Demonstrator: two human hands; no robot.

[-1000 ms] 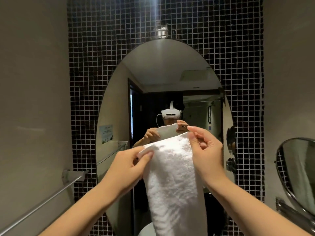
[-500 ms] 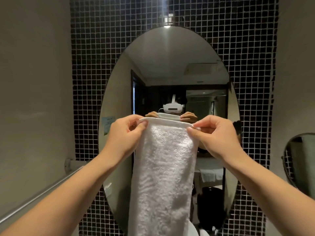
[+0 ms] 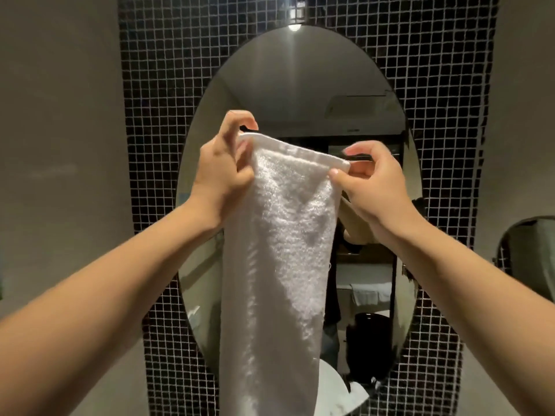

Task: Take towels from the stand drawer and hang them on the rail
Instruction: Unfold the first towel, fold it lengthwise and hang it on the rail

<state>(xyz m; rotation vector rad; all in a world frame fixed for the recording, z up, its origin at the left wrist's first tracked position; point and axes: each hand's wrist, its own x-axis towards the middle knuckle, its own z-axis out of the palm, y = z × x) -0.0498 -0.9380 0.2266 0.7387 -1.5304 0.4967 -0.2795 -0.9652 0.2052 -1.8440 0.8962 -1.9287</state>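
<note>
White terry towel (image 3: 279, 265) hangs limp before the oval mirror (image 3: 300, 85), held up by its top hem. Left hand (image 3: 222, 172) and right hand (image 3: 372, 184) each pinch one upper corner. Judged soft, light, floppy, non-slip; corner holds suit draping.

L hand (image 3: 222, 172): bare, no ring/watch | R hand (image 3: 372, 187): bare, short nails | 2 forearms: bare to frame edge, no sleeves/bands in view
</note>
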